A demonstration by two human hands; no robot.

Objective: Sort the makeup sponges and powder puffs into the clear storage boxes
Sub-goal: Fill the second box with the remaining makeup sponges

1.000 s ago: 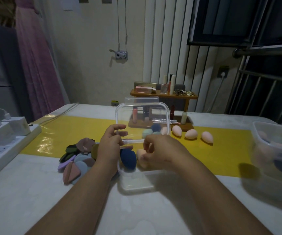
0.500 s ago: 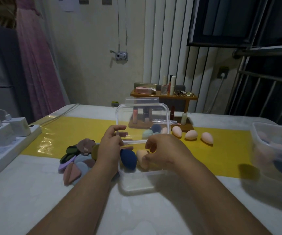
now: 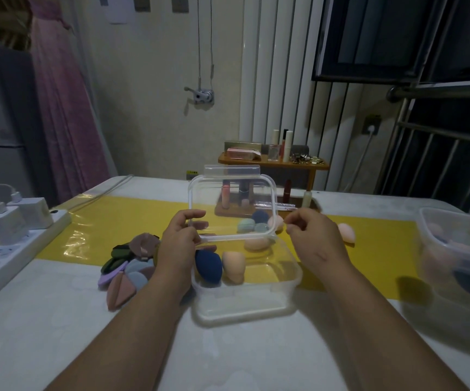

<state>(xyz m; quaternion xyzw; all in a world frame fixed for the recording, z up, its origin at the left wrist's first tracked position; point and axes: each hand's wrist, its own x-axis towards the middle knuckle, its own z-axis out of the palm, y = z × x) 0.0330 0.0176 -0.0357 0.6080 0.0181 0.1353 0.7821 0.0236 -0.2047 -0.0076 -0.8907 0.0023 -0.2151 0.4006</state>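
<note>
While the left hand [image 3: 180,244] grips the lower left corner of an upright clear lid [image 3: 228,204], thumb in front and fingers behind, a person's two bare arms reach over a white worktop [image 3: 59,334] crossed by a yellow mat [image 3: 109,221]. The right hand [image 3: 314,239] hangs just beside the lid's lower right corner, fingers curled and thumb against forefinger; whether it pinches the rim cannot be told from here. The lid stands at the far rim of a clear storage box [image 3: 245,309], which sits at the near edge of the mat between the two forearms. Inside it a navy sponge [image 3: 208,265] and a peach sponge [image 3: 234,266] lie side by side, touching, towards the left wall. More egg-shaped sponges [image 3: 252,224], mint, teal and navy, show through the lid on the mat behind. A lone pink sponge [image 3: 346,232] lies on the mat past the right hand. A heap of teardrop powder puffs [image 3: 130,261] in green, mauve, blue and rust rests just left of the left wrist. A second clear box [image 3: 456,249] holding sponges stands at the right edge, and a power strip [image 3: 11,249] with chargers at the left
</note>
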